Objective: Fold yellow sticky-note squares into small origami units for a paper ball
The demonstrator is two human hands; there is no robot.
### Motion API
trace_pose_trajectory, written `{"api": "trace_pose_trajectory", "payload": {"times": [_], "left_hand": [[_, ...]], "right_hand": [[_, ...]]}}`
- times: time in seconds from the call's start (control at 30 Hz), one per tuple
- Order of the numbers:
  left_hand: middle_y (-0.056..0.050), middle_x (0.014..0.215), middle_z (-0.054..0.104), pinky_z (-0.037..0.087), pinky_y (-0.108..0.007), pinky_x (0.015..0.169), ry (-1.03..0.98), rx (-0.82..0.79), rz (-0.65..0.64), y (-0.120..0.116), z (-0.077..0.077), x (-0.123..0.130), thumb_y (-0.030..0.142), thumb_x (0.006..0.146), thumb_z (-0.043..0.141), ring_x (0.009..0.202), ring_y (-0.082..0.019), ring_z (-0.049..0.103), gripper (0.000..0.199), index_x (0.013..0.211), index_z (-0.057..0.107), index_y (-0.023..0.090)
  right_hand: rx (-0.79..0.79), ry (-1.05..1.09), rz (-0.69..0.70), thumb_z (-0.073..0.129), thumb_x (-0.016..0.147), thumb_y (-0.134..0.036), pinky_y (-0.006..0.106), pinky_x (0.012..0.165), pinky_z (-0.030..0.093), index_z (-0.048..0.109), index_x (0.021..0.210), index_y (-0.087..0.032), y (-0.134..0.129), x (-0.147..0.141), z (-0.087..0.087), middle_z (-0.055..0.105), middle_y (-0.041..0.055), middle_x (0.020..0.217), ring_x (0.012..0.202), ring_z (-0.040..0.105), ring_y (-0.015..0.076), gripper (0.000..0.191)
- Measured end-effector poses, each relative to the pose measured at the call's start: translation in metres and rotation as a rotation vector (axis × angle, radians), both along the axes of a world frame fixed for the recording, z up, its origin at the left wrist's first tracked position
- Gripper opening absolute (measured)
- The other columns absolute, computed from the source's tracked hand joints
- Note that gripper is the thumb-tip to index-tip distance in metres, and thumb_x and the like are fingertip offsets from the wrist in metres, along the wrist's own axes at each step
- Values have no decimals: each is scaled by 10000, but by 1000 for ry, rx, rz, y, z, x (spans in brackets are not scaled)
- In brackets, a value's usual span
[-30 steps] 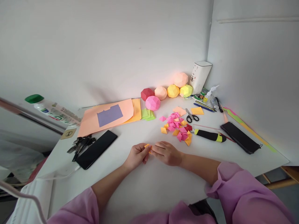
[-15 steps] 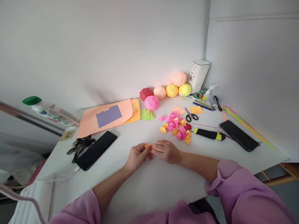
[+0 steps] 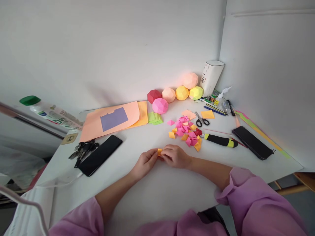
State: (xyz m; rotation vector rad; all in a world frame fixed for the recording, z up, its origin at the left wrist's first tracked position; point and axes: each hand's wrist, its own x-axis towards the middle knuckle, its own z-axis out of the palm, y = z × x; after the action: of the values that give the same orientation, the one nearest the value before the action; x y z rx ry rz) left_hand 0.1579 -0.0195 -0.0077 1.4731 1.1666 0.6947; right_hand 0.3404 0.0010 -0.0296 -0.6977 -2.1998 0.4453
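Observation:
Between my fingertips is a small folded piece of orange paper (image 3: 159,151), mostly covered by the fingers. My left hand (image 3: 145,163) pinches it from the left side, and my right hand (image 3: 176,156) pinches it from the right. Both hands are closed and close together above the white table. Just beyond my right hand lies a loose pile of folded paper pieces (image 3: 183,126), pink, orange and a few dark red. Black-handled scissors (image 3: 202,121) rest beside the pile, and a black and lime-green handled tool (image 3: 220,140) points its tip at it.
Several faceted paper balls (image 3: 160,106) stand along the wall near a white container (image 3: 213,77). Peach paper sheets (image 3: 95,126), keys (image 3: 82,151) and a black phone (image 3: 100,155) lie on the left. A black pouch (image 3: 252,143) is at the right; green paper squares (image 3: 155,118) sit mid-table.
The orange piece has turned between my fingers and shows more of its face. My right fingers have shifted their pinch on it, and the camera view has moved slightly.

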Motion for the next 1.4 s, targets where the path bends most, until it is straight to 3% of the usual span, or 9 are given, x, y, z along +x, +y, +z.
{"api": "trace_pose_trajectory", "payload": {"times": [0.17, 0.33, 0.53, 0.7, 0.83, 0.97, 1.1, 1.27, 1.4], "left_hand": [[6, 539, 587, 337, -234, 463, -3, -40, -11, 2, 0, 0, 433, 879, 439, 427, -102, 379, 400, 1041, 668, 147], [-57, 788, 709, 321, -229, 466, -19, -85, -23, 3, -1, -1, 446, 879, 425, 463, -94, 384, 425, 1098, 636, 148], [-68, 829, 724, 322, -232, 474, -16, -95, -47, 3, 0, -1, 457, 875, 428, 469, -95, 396, 432, 1077, 648, 147], [-81, 832, 728, 350, -236, 487, -30, -98, -55, 3, -3, -3, 473, 875, 436, 512, -120, 496, 451, 1095, 646, 141], [-89, 897, 727, 462, -268, 641, -91, -85, -99, 3, -4, -4, 469, 860, 488, 684, -167, 621, 420, 1067, 652, 141], [-83, 884, 721, 481, -325, 814, -109, -53, -118, 3, -3, -3, 449, 853, 520, 846, -209, 655, 368, 997, 663, 142], [-79, 843, 715, 496, -326, 776, -91, -61, -91, 3, -2, -1, 449, 841, 530, 790, -200, 657, 344, 943, 660, 147], [-35, 667, 667, 456, -264, 569, -65, -86, -81, 3, -2, -2, 463, 831, 534, 547, -136, 570, 320, 841, 609, 152], [-25, 652, 645, 416, -240, 526, -40, -64, -83, 3, 0, 0, 459, 825, 536, 525, -115, 526, 313, 796, 603, 155]], "right_hand": [[-234, 108, -70, 531, 782, -126, 223, 536, 418, 557, 653, -162, 1, -3, 3, 583, 22, 648, 580, 508, 110, 136], [-466, 160, -122, 589, 767, -178, 214, 525, 402, 575, 644, -155, 4, -3, 9, 582, 10, 650, 572, 497, 99, 126], [-658, 190, -128, 627, 750, -223, 212, 502, 383, 590, 651, -150, 3, -2, 14, 569, 4, 656, 559, 477, 92, 128], [-783, 209, -131, 652, 744, -291, 213, 498, 380, 573, 680, -158, 3, -1, 16, 553, -10, 641, 550, 462, 90, 168], [-842, 232, -110, 669, 732, -366, 212, 497, 379, 569, 725, -161, 3, 0, 20, 521, -26, 621, 554, 453, 90, 228], [-860, 237, -75, 658, 747, -363, 219, 514, 385, 592, 766, -152, 4, 0, 22, 541, -17, 651, 568, 465, 92, 222], [-838, 214, -49, 611, 787, -340, 221, 514, 370, 594, 719, -142, 7, 2, 20, 567, 2, 676, 571, 459, 91, 210], [-852, 199, -41, 585, 795, -312, 214, 509, 342, 586, 709, -138, 9, 4, 22, 494, -23, 625, 562, 411, 85, 194], [-871, 202, -19, 577, 790, -303, 214, 512, 336, 564, 699, -136, 9, 4, 24, 481, -24, 637, 568, 402, 84, 190]]}}
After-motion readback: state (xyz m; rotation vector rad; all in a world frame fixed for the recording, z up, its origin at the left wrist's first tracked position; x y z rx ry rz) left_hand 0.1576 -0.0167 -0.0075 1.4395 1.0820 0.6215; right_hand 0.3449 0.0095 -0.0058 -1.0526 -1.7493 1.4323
